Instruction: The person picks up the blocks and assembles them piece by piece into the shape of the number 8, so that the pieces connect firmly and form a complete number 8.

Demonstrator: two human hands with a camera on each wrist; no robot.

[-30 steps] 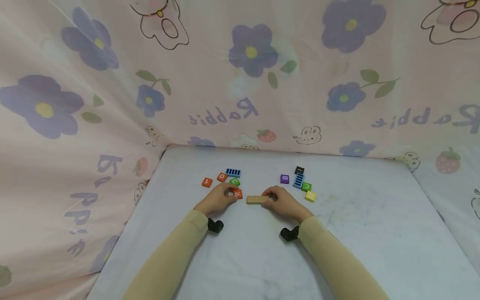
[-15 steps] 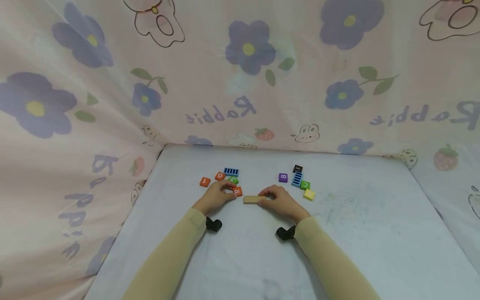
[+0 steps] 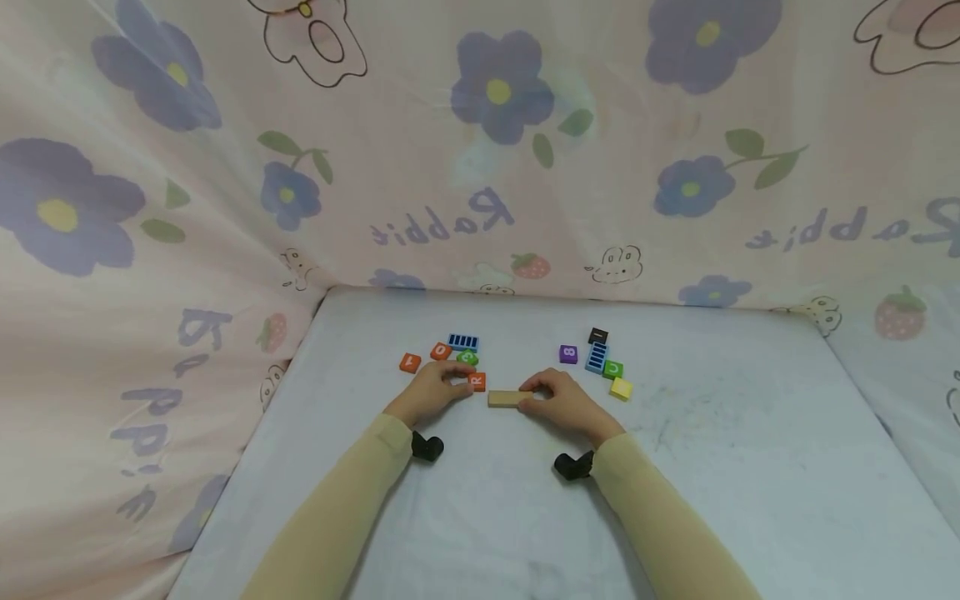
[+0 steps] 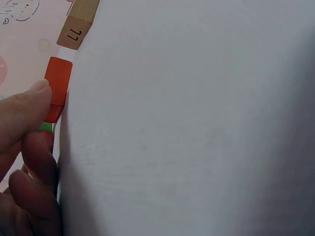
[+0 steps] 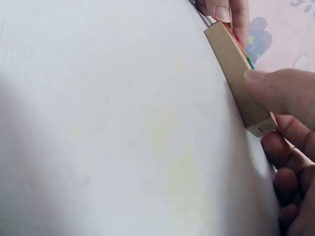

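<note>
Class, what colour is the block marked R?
The R block is orange-red, clearest in the left wrist view.

R tile (image 3: 477,382): small, orange-red, square; white letter faced up; pinched by left hand (image 3: 431,392) at its left side.
Wooden block (image 3: 504,399): long, plain tan; laid crosswise; right end gripped by right hand (image 3: 561,402); left end set near R tile, slight gap left.

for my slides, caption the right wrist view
Right hand pinches a wooden block, left hand beyond its far end.
</note>
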